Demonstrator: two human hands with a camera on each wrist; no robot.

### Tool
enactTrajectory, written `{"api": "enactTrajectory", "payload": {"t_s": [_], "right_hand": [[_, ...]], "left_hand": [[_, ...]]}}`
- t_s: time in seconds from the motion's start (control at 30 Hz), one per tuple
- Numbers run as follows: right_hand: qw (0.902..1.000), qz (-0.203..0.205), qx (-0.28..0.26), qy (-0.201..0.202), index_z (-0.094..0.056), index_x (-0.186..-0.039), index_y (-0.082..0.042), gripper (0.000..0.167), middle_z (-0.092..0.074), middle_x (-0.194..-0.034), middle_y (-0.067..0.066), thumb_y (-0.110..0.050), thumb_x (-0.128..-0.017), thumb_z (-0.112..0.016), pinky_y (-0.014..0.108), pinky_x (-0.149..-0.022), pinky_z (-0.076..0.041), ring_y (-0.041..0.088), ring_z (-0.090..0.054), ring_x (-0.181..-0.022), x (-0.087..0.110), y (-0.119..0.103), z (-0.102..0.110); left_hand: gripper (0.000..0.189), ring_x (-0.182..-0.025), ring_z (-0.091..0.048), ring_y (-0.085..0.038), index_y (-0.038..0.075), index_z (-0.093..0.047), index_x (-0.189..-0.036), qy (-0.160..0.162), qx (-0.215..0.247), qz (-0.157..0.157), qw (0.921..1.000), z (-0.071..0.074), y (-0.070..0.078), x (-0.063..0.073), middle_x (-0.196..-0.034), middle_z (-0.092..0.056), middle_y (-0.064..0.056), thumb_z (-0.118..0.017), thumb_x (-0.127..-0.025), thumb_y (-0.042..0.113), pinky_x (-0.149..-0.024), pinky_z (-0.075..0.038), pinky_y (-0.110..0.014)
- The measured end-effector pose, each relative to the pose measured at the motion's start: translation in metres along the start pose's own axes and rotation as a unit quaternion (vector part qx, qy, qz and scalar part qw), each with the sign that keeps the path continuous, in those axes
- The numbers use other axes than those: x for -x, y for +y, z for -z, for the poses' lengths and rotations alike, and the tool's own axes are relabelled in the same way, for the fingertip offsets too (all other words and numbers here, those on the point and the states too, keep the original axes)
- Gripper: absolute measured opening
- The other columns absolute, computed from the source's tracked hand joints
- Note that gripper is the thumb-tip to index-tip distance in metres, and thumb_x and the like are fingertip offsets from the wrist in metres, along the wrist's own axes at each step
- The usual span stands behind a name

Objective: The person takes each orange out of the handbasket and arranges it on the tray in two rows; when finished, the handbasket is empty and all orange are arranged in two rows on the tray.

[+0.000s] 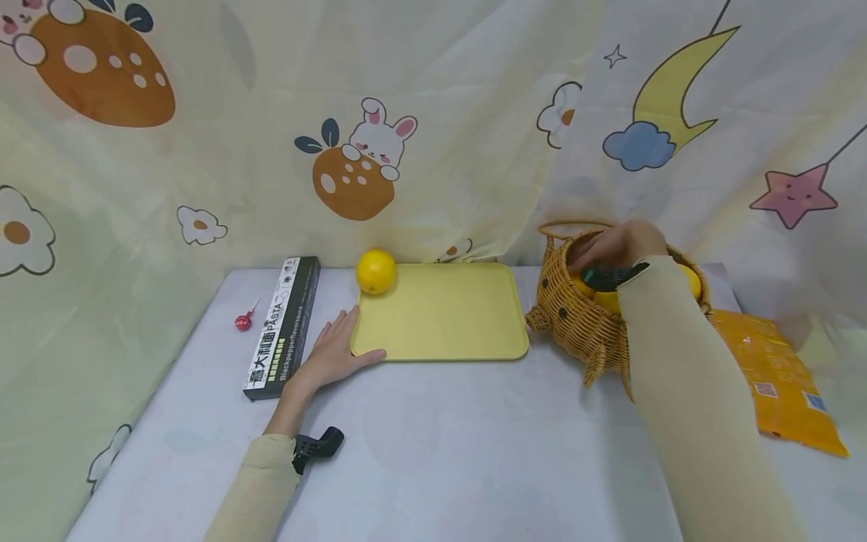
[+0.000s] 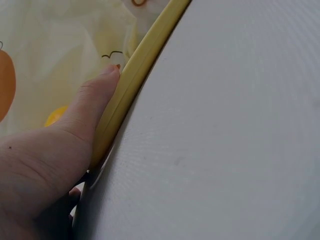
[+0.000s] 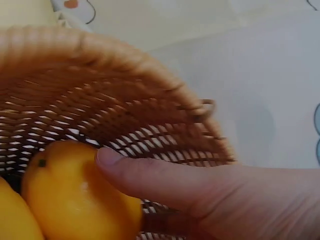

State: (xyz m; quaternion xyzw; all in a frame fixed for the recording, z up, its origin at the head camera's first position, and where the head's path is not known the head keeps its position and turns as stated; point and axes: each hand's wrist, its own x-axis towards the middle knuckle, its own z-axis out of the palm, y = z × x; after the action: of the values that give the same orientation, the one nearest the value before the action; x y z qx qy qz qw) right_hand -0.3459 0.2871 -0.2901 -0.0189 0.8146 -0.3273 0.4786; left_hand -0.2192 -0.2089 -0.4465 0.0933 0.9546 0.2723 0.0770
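Note:
My left hand (image 1: 336, 352) rests at the front left corner of a pale yellow tray (image 1: 440, 312), fingers spread along its left side. In the left wrist view its thumb (image 2: 95, 97) lies on the tray's edge (image 2: 140, 65). A round yellow fruit (image 1: 375, 272) sits at the tray's back left corner. My right hand (image 1: 619, 245) reaches into a woven wicker basket (image 1: 585, 331) with an animal face. There its thumb (image 3: 145, 175) presses on a smooth orange-yellow, mango-like fruit (image 3: 75, 195) with a dark stem spot; the other fingers are mostly hidden. Another yellow fruit (image 3: 15, 215) lies beside it.
Left of the tray lies a long black-and-white pasta box (image 1: 283, 327), with a red lollipop (image 1: 244, 321) farther left. An orange packet (image 1: 779, 376) lies right of the basket, partly behind my right sleeve. A printed cloth (image 1: 474, 135) hangs behind the table.

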Motion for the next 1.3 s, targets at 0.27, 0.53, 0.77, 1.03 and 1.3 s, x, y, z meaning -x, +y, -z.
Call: {"api": "enactTrajectory", "payload": {"t_s": [0.27,0.53,0.77,1.03,1.3], "right_hand": [[0.9974,-0.021,-0.057,0.039,0.005,-0.156,-0.006,0.095,0.011,-0.163,0.020,-0.036,-0.095,-0.061,0.050,-0.124,-0.016,0.043,0.001,-0.150,-0.005,0.004,-0.011],[0.9959,-0.028,-0.074,0.045,0.017,-0.154,-0.010,0.101,0.013,-0.162,0.022,-0.034,-0.095,-0.062,0.052,-0.124,-0.015,0.044,0.000,-0.149,-0.004,0.000,-0.014],[0.9982,-0.021,-0.034,0.045,0.018,-0.153,-0.007,0.101,0.018,-0.160,0.023,-0.034,-0.095,-0.060,0.054,-0.123,-0.013,0.046,0.005,-0.149,-0.003,0.003,-0.016],[0.9985,-0.022,-0.002,0.050,0.019,-0.152,-0.006,0.101,0.022,-0.159,0.023,-0.035,-0.096,-0.059,0.056,-0.123,-0.014,0.047,0.006,-0.148,-0.009,0.008,-0.011],[0.9985,-0.014,0.023,0.048,0.018,-0.152,-0.004,0.100,0.021,-0.159,0.024,-0.034,-0.096,-0.059,0.057,-0.122,-0.014,0.048,0.005,-0.147,-0.013,0.010,-0.009]], "left_hand": [[0.113,-0.153,-0.004,-0.034,0.003,-0.006,-0.156,0.001,-0.002,-0.006,1.0000,0.001,0.002,0.001,-0.164,-0.008,-0.018,-0.063,-0.081,0.066,-0.125,-0.001,-0.050],[0.114,-0.152,-0.005,-0.035,0.002,-0.006,-0.156,0.003,-0.001,-0.009,1.0000,0.003,0.002,0.001,-0.163,-0.008,-0.019,-0.063,-0.081,0.066,-0.125,-0.001,-0.052],[0.113,-0.152,-0.004,-0.035,0.003,-0.006,-0.156,0.003,0.006,-0.009,0.9999,0.002,0.003,0.001,-0.164,-0.008,-0.018,-0.065,-0.081,0.064,-0.125,-0.001,-0.051],[0.114,-0.153,-0.005,-0.034,0.003,-0.006,-0.156,0.000,0.002,-0.004,1.0000,0.000,0.002,-0.001,-0.164,-0.009,-0.018,-0.064,-0.080,0.066,-0.125,-0.001,-0.050],[0.115,-0.152,-0.005,-0.035,0.003,-0.005,-0.156,-0.002,-0.004,-0.002,1.0000,0.002,0.003,0.001,-0.163,-0.009,-0.019,-0.064,-0.080,0.067,-0.125,-0.001,-0.051]]}}
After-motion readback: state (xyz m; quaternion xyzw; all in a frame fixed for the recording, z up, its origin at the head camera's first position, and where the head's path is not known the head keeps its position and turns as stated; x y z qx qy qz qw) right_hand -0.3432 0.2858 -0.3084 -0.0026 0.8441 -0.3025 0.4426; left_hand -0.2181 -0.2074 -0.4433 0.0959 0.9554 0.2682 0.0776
